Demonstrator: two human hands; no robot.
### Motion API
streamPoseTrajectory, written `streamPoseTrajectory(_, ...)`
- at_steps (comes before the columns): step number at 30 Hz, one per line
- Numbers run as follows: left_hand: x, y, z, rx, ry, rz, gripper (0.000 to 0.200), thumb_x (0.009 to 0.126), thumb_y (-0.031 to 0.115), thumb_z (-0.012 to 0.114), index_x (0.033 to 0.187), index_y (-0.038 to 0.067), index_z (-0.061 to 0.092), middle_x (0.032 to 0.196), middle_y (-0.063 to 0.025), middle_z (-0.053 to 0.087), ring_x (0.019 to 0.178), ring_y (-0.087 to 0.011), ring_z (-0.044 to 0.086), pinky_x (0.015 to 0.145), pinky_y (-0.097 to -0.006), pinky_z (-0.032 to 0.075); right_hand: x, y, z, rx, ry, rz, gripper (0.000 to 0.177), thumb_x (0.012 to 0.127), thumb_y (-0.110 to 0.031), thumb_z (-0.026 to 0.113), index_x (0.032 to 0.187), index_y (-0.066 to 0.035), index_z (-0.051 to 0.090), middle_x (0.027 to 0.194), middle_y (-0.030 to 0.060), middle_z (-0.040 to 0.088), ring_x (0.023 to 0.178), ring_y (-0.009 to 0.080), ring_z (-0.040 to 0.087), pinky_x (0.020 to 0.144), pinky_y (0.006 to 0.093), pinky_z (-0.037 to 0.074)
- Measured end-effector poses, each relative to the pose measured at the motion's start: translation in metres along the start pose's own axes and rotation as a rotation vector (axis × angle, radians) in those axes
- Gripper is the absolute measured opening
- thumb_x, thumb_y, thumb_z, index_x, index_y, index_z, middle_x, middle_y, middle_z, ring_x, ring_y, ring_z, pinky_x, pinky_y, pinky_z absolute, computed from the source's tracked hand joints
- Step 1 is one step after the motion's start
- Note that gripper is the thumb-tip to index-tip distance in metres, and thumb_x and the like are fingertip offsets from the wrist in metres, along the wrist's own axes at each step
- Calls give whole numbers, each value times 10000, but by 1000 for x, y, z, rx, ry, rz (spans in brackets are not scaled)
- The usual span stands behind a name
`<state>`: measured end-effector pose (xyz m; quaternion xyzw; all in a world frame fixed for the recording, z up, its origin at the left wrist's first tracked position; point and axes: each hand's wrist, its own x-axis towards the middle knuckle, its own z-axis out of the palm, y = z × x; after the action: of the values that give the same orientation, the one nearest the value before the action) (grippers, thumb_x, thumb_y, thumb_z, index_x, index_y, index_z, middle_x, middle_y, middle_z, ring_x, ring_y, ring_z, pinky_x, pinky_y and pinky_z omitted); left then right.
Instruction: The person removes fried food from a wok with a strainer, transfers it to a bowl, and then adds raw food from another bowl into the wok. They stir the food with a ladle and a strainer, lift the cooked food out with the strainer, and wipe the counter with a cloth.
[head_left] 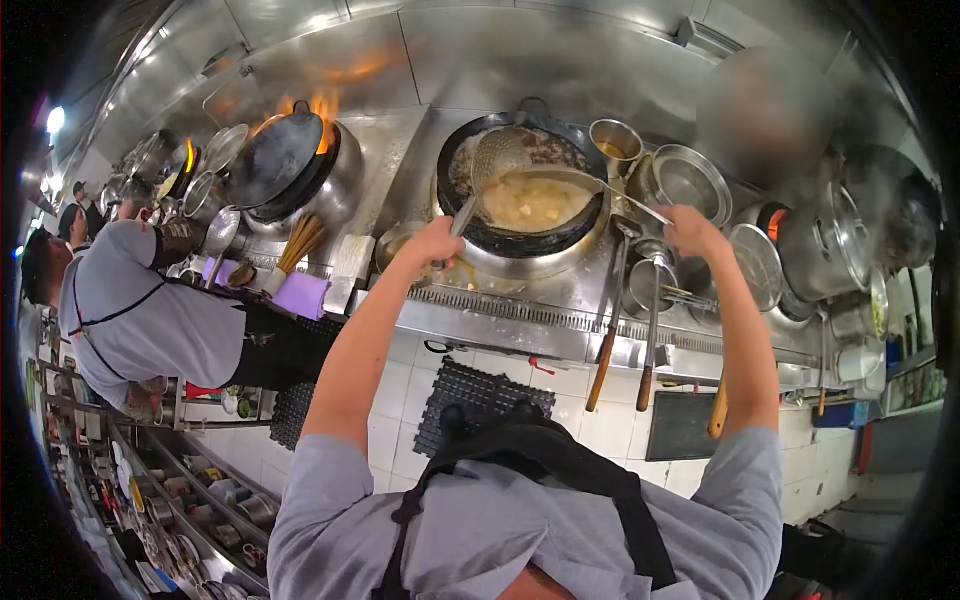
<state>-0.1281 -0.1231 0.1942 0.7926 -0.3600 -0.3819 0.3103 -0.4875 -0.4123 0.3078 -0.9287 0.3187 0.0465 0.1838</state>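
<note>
My left hand (435, 243) is closed around the handle of a perforated skimmer (500, 155), whose round head is over the far left part of a black wok (520, 243). Pale chunks in light liquid (540, 205) fill the near part of the wok, and darker bubbling liquid shows behind them. My right hand (693, 233) grips the long metal handle of what looks like a ladle (640, 208). Its head reaches over the wok, just right of the skimmer, and is partly lost against the food.
Right of the wok are a metal pot (616, 142), a strainer (692, 183) and wooden-handled ladles (604, 360) jutting past the counter edge. Another wok (277, 155) has flames behind it at left. A co-worker (165, 300) stands there. A black mat (480, 400) covers floor tiles.
</note>
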Motion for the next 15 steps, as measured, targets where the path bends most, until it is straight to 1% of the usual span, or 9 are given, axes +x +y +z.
streamPoseTrajectory(2, 11, -10, 4, -162, -82, -60, 242, 782, 72, 656, 960, -32, 531, 744, -110, 602, 517, -177, 596, 453, -353, 453, -12, -5, 13, 196, -102, 137, 566, 797, 18, 482, 1353, -71, 536, 896, 164, 695, 673, 260, 695, 597, 389, 563)
streamPoseTrajectory(4, 16, -15, 7, -366, -162, -118, 190, 802, 61, 657, 923, -12, 530, 707, -79, 573, 504, -159, 565, 434, -334, 436, -11, 12, 58, 438, -85, 132, 582, 825, 17, 480, 1400, -77, 474, 863, 142, 685, 568, 210, 659, 488, 336, 533)
streamPoseTrajectory(5, 14, -13, 9, -421, -179, -122, 169, 807, 57, 652, 900, -3, 525, 695, -73, 566, 502, -150, 557, 427, -321, 431, -13, 18, 79, 560, -76, 129, 593, 839, 17, 479, 1423, -79, 442, 847, 131, 679, 515, 186, 642, 433, 309, 518)
streamPoseTrajectory(7, 9, -7, 10, -526, -216, -133, 138, 818, 48, 643, 855, 14, 515, 670, -59, 552, 498, -132, 542, 412, -296, 420, -29, -9, 110, 746, -52, 166, 610, 864, 12, 484, 1458, -70, 371, 853, 127, 679, 516, 172, 640, 408, 278, 501)
streamPoseTrajectory(9, 9, -7, 7, -542, -262, -138, 144, 820, 53, 651, 843, 21, 512, 671, -65, 554, 498, -132, 542, 405, -292, 415, -26, -11, 168, 926, 20, 149, 587, 893, 2, 475, 1462, -33, 335, 859, 133, 673, 511, 158, 629, 402, 267, 492)
streamPoseTrajectory(10, 9, -7, 4, -552, -281, -138, 148, 821, 56, 654, 837, 24, 511, 672, -68, 556, 498, -132, 542, 402, -291, 412, -28, -24, 191, 1023, 83, 185, 570, 904, -6, 471, 1456, -16, 328, 866, 135, 672, 490, 151, 610, 390, 265, 479)
streamPoseTrajectory(13, 9, -7, -8, -646, -404, -155, 152, 834, 63, 657, 847, 24, 510, 667, -78, 555, 490, -136, 538, 398, -287, 408, -30, -85, 239, 1262, 250, 285, 515, 960, -35, 467, 1446, 17, 306, 844, 123, 653, 444, 129, 543, 355, 259, 433)
streamPoseTrajectory(15, 13, -13, -9, -706, -454, -178, 143, 847, 59, 643, 876, 28, 507, 692, -79, 555, 493, -133, 527, 398, -284, 408, -31, -121, 255, 1339, 329, 261, 526, 961, -43, 453, 1455, 22, 284, 837, 122, 639, 421, 117, 500, 339, 259, 385)
